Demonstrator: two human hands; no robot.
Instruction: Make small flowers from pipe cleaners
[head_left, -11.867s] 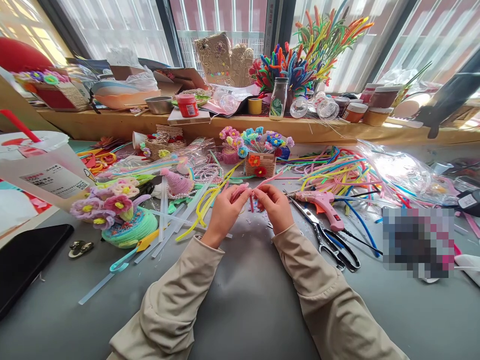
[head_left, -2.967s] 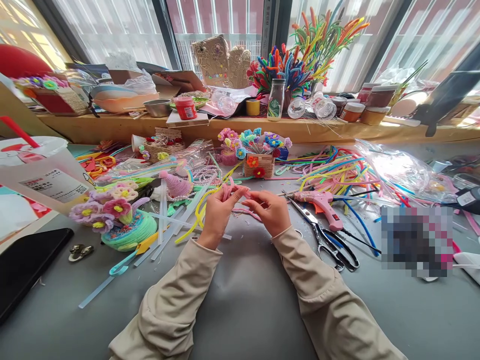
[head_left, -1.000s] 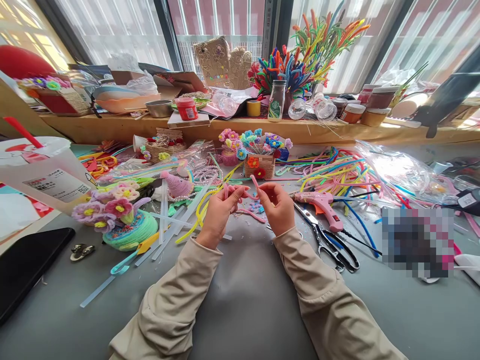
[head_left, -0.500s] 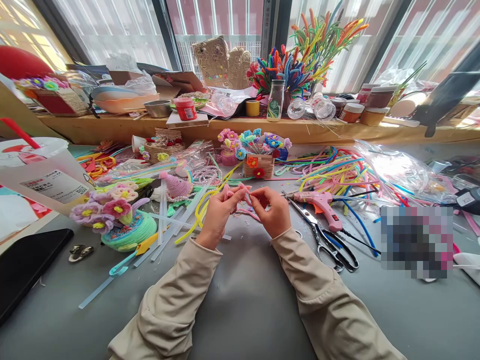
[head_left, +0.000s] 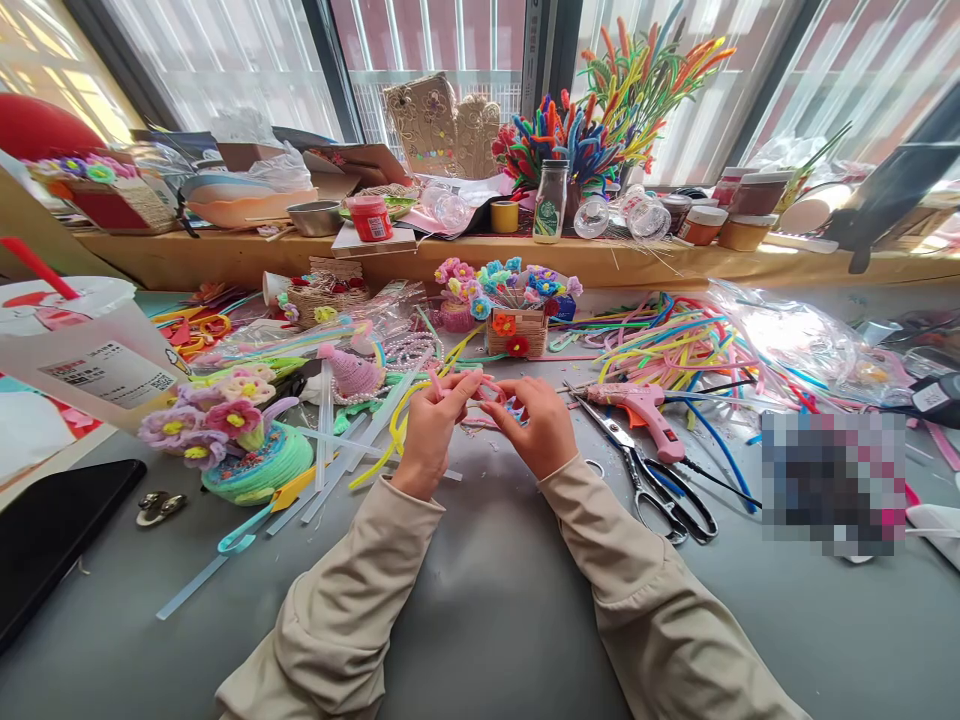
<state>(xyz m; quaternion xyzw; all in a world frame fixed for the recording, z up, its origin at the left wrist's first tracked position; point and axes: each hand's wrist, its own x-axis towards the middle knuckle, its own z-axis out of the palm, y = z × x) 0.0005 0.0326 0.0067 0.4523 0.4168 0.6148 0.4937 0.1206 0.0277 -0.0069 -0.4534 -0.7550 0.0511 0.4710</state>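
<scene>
Between my two hands is a pink pipe cleaner, bent into a small shape that my fingers partly cover. My left hand pinches it from the left, and a short pink end sticks up beside the thumb. From the right, my right hand pinches it with thumb and forefinger. Both hands are above the grey table, close together. Just right of my right hand lie scissors with slightly parted blades and a pink glue gun.
Clear glue sticks and a green pot of fuzzy flowers are on the left, near a black phone and a cup. A flower basket stands behind my hands. Loose pipe cleaners are heaped back right.
My right hand has shifted slightly left, and its fingers have moved along the pink pipe cleaner. My left fingers have turned a little, showing a pink end at their left.
</scene>
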